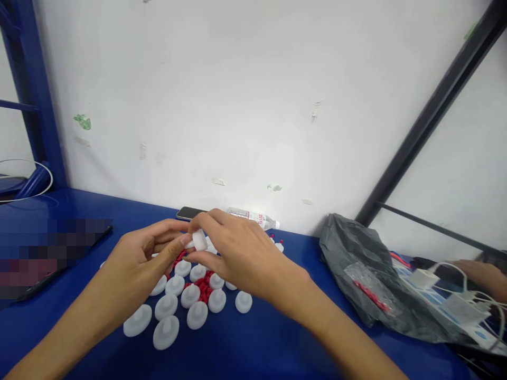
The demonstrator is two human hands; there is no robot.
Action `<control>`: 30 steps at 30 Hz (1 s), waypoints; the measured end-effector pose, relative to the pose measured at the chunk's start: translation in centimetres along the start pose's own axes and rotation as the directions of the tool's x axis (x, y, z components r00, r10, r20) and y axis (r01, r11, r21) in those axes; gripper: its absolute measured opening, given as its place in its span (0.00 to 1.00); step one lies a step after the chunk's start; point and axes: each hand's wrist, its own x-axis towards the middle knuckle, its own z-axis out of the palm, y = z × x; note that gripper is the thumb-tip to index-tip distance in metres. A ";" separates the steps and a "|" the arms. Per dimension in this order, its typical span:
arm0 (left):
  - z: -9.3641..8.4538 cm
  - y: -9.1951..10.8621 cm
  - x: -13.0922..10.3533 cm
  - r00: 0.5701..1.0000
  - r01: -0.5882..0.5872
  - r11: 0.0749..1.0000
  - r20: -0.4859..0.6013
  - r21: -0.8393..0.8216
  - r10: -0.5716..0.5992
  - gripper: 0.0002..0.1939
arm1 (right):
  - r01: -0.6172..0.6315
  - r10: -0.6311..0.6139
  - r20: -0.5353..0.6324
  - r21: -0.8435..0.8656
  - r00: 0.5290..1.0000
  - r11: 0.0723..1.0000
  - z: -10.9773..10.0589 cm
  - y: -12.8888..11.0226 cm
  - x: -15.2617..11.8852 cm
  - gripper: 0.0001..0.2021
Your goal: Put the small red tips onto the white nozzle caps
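Between the fingertips of both hands is a white plastic cap (199,240), held just above the tabletop. My left hand (137,258) pinches its left end with thumb and fingers. From the right, my right hand (241,250) closes its thumb and fingers around the same cap, partly covering it. Below them lie several white round nozzle caps (166,332), each a disc with a raised stub. Small red pieces (204,287) form a pile among these caps. At the right, behind my right hand, a few white caps with red tips (279,246) stand upright.
On the blue table (285,327), a phone (188,213) and water bottle (253,217) lie by the wall. A dark, partly blurred device (79,248) is left. At right are a black plastic bag (340,264), a clear packet (368,287), a power strip (475,330) and another person's hand (481,274).
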 end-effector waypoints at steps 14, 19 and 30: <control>-0.5 0.2 -0.9 0.993 0.071 0.992 0.106 -0.101 -0.061 0.35 | 0.302 -0.312 -0.240 -0.080 0.919 0.950 -0.3 6.1 1.0 0.08; -2.2 -0.3 0.4 0.999 0.032 0.994 0.028 0.108 -0.035 0.32 | -0.228 0.119 -0.630 -0.094 0.767 0.969 -3.3 11.7 -0.4 0.09; -0.2 -7.5 1.0 0.979 -0.197 0.795 0.161 0.574 0.126 0.30 | -0.434 0.437 -0.013 -0.143 0.899 0.889 0.3 14.5 0.0 0.02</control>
